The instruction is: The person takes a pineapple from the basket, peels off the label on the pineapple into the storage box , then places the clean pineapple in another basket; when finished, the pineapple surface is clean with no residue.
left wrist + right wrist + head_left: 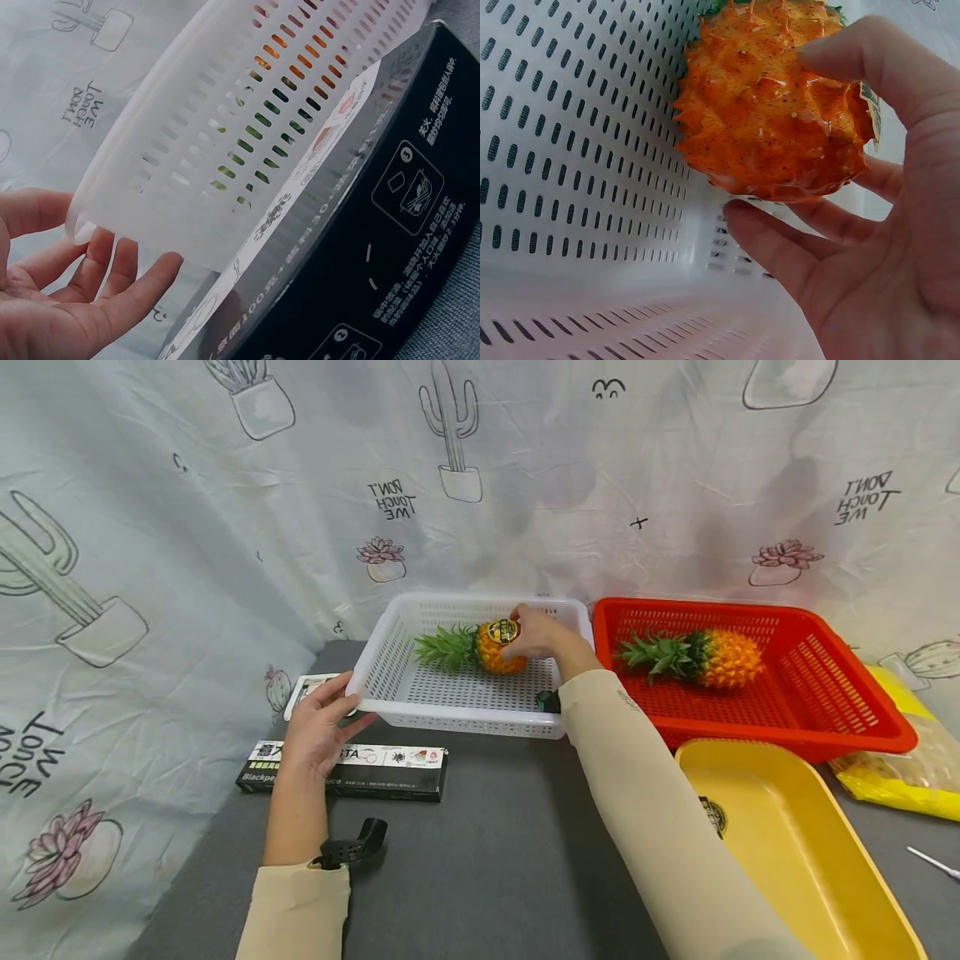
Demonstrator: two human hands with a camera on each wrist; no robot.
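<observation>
A small orange toy-like pineapple with green leaves and a round black-and-yellow sticker lies on its side in a white perforated basket. My right hand reaches in and grips its body. In the right wrist view the thumb presses the top of the fruit while the other fingers curve below it. At the basket's near left corner, my left hand holds the rim. The left wrist view has the left-hand fingers under that corner, and the pineapple's colours show through the slots.
Right of the white basket, a red basket holds another pineapple. A yellow tray stands in front, beside a yellow-edged bag. A black pasta box lies under the left forearm's side. A cactus-print cloth hangs behind.
</observation>
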